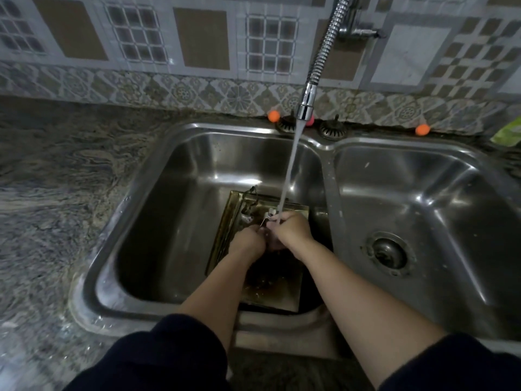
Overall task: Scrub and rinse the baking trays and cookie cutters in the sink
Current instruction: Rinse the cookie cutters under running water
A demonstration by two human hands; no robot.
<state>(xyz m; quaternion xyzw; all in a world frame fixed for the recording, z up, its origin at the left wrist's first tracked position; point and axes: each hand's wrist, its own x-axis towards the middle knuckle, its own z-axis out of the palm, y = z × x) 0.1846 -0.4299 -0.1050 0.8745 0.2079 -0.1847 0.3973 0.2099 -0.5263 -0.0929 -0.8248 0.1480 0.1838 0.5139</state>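
Note:
A stained, brownish baking tray (225,230) lies in the left basin of the steel sink (158,193), with a dark thin cookie cutter (251,194) resting at its far edge. My left hand (248,241) and my right hand (290,228) meet over the tray under the running water (290,165). Both grip a small metal cookie cutter (267,218), which is mostly hidden by my fingers. Water from the flexible tap (306,105) lands on my right hand.
The right basin (423,198) holds only its drain (390,253). Two loose strainer plugs (328,131) and orange suction knobs (273,116) sit on the sink's back ledge. A granite counter (56,179) stretches to the left. A green packet (507,132) lies at far right.

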